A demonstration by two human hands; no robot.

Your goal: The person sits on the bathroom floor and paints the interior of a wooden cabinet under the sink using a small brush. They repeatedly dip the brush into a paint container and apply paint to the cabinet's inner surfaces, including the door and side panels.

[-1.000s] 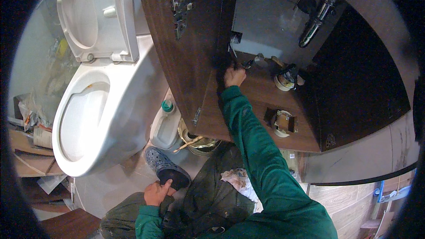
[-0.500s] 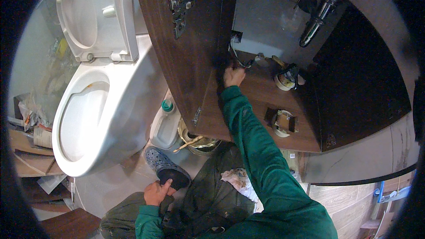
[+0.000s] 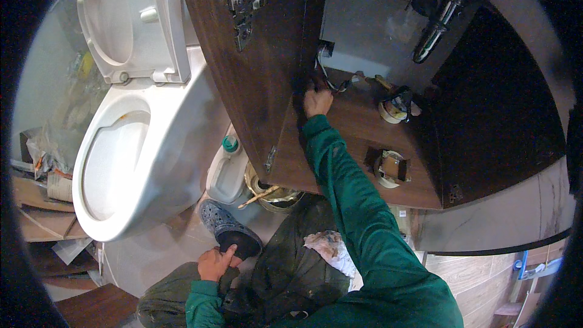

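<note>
Inside the open cabinet, my right hand (image 3: 317, 102) reaches into the left back corner, its fingers curled around something lost in shadow. Beside it, a white cable (image 3: 322, 71) hangs from a dark wall box and runs to a small dark fitting (image 3: 344, 86). My left hand (image 3: 214, 263) rests low by my foot, thumb stretched out and apart, next to the heel of a dark speckled clog (image 3: 220, 219). Several of its fingers are hidden. On the cabinet floor stand a round pot with a dark cloth-like thing (image 3: 398, 106) and a roll of tape (image 3: 392, 169).
The brown cabinet door (image 3: 255, 79) stands open at left, beside a white toilet (image 3: 115, 164). A plastic jug with a green cap (image 3: 229, 144) and a bucket with a stick (image 3: 276, 197) sit before the cabinet. A chrome drain pipe (image 3: 434, 36) hangs inside. A stained rag (image 3: 331, 252) lies near my leg.
My right hand has shifted very slightly left within the cabinet corner. My left hand stays in the same place by the clog.
</note>
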